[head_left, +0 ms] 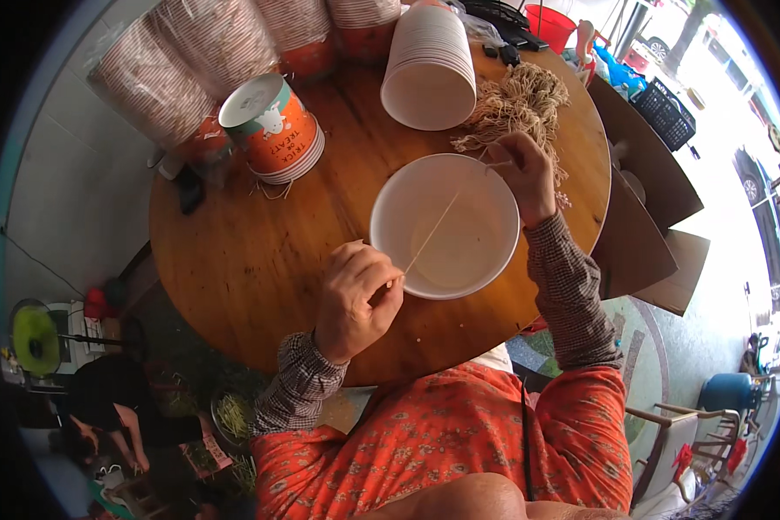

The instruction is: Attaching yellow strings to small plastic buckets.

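Note:
A round white paper bucket (pixel 459 251) stands on the wooden table in front of me, its open mouth facing up. A thin pale cord (pixel 433 230) runs taut and slantwise across that mouth. At the bucket's near left rim, my left hand (pixel 357 295) pinches one end of the cord between thumb and finger. My right hand (pixel 527 173) is closed at the far right rim, pinching the other end. Beyond the right hand lies a tangled heap of beige cords (pixel 524 100).
Nested white buckets (pixel 429 74) lie at the far side of the round table (pixel 234 260). Upside-down orange buckets (pixel 277 130) stand at left, before plastic-wrapped stacks (pixel 152 82). Cardboard boxes (pixel 637 234) adjoin the right edge. Another person (pixel 104 403) bends down at lower left.

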A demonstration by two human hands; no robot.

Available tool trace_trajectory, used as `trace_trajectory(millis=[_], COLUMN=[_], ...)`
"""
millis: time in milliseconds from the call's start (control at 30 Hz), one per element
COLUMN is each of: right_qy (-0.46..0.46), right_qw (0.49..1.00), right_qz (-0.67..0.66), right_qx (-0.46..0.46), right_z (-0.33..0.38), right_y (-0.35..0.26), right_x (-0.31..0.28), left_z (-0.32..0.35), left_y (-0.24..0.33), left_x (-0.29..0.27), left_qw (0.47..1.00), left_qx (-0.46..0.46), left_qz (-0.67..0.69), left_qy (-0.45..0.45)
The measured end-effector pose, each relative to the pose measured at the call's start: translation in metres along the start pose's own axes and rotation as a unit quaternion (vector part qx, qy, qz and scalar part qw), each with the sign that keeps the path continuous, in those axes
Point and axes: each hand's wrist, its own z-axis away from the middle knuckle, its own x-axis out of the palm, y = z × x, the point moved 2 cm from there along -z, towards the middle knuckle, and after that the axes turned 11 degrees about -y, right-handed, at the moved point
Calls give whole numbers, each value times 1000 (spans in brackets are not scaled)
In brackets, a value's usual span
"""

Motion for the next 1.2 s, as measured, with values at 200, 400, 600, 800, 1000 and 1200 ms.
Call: trace_trajectory(millis=[200, 400, 600, 800, 1000, 1200], right_qy=[62, 62, -124, -277, -363, -213], right_qw=[991, 985, 968, 958, 877, 923], right_qz=[-119, -162, -207, 79, 268, 300], right_qx=[25, 24, 64, -1, -161, -109], right_z=[1, -5, -12, 19, 80, 76], right_y=[21, 34, 10, -30, -42, -2], right_x=[17, 21, -3, -18, 28, 42], left_z=[-4, -12, -11, -15, -19, -10], left_y=[3, 11, 5, -13, -21, -38], left_x=[5, 3, 0, -11, -7, -5], left_qw=[995, 989, 969, 971, 966, 968], left_qx=[72, 109, 136, 89, 63, 52], left_qz=[-58, -72, -188, -216, -246, -247], left_qy=[-31, -66, -89, -58, -41, -13])
